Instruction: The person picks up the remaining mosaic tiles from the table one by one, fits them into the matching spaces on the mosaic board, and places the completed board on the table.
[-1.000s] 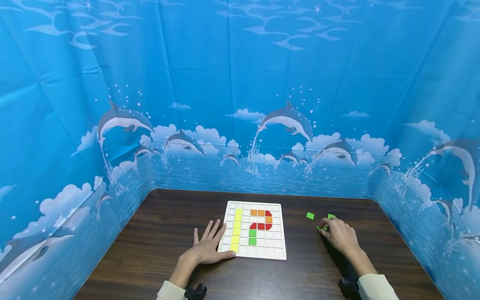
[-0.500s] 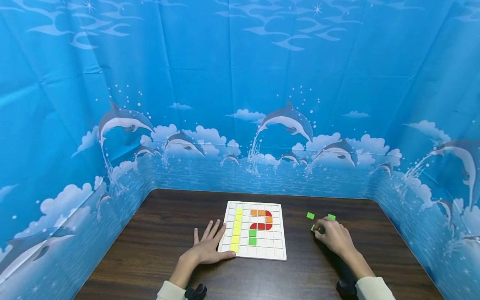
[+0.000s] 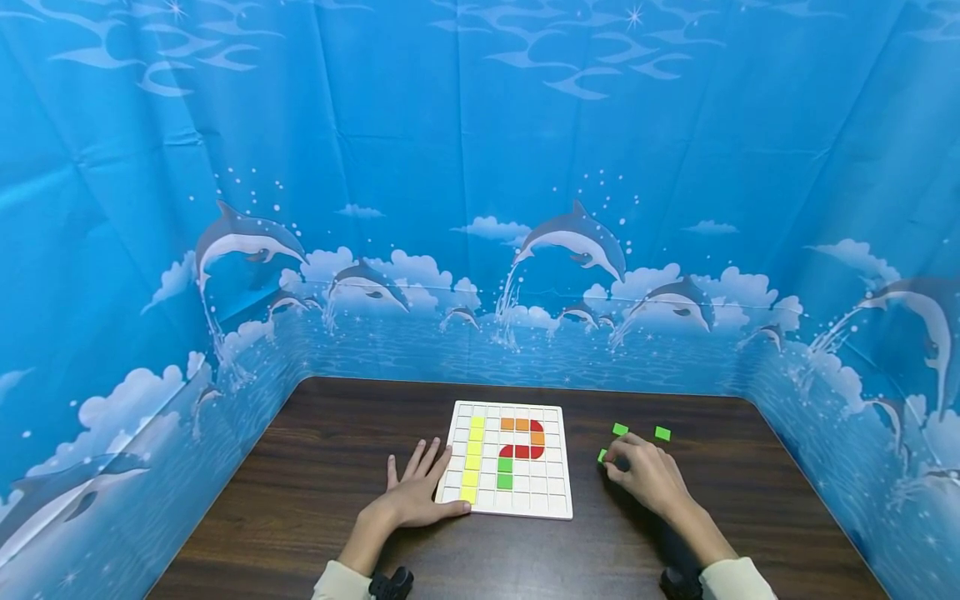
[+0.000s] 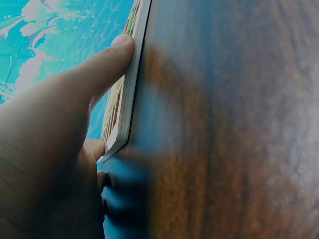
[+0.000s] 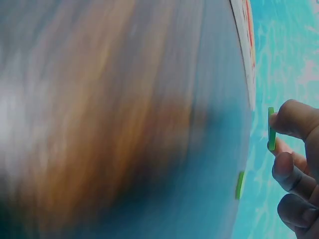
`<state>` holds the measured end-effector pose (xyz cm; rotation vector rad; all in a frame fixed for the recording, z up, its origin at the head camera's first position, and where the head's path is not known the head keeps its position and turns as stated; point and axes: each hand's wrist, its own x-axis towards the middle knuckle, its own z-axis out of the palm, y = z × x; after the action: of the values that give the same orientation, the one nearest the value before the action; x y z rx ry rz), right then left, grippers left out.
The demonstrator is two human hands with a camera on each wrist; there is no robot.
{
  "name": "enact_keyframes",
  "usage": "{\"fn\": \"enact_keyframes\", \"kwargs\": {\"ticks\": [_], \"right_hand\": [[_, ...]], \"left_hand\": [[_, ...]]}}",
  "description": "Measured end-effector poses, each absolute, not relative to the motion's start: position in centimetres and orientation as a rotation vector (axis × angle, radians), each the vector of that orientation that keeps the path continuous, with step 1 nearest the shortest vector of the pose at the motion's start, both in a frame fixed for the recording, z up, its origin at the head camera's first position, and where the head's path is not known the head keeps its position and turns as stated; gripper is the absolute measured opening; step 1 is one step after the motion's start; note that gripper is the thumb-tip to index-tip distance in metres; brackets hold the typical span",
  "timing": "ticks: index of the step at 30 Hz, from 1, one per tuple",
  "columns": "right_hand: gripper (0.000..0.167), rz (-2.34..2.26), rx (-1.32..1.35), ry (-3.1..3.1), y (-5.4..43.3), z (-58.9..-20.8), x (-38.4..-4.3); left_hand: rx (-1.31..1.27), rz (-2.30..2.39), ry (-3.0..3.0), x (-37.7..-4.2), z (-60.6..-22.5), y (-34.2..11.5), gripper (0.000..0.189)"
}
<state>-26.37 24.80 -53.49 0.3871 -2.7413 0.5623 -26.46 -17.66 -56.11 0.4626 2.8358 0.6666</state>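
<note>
A white grid board [image 3: 555,483] lies on the table, bearing a yellow column, orange and red tiles in a hook shape, and green tiles [image 3: 505,482] below the hook. My left hand [image 3: 412,498] rests spread at the board's near left corner; its thumb [image 4: 122,50] lies on the board's edge in the left wrist view. To the right of the board, my right hand [image 3: 647,473] pinches a green square tile [image 5: 271,130] between thumb and fingertips, held above the table. Two loose green tiles, one behind the hand [image 3: 620,429] and one farther right [image 3: 663,433], lie on the table.
The dark wooden table [image 3: 315,467] is walled on its back and sides by a blue dolphin-print curtain [image 3: 420,167]. A dark strap device sits on each wrist, below pale sleeves [image 3: 341,583].
My right hand has picked up the green tile and moved left toward the board with it. The left hand and the board stay where they were.
</note>
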Motion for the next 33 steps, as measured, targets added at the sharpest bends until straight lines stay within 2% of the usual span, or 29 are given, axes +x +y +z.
{"fn": "enact_keyframes", "kwargs": {"ticks": [12, 26, 33], "right_hand": [[0.012, 0.553, 0.599, -2.659, 21.1, -52.4, -25.4], [0.012, 0.584, 0.804, -2.617, 16.4, -51.9, -24.6], [0.009, 0.575, 0.917, -2.607, 14.4, -52.1, -24.6]], "left_hand": [[0.437, 0.622, 2.835, -26.9, -56.5, -17.8, 0.118], [0.432, 0.67, 2.812, -26.2, -55.0, -17.5, 0.118], [0.437, 0.632, 2.837, -26.6, -56.1, -17.6, 0.118]]}}
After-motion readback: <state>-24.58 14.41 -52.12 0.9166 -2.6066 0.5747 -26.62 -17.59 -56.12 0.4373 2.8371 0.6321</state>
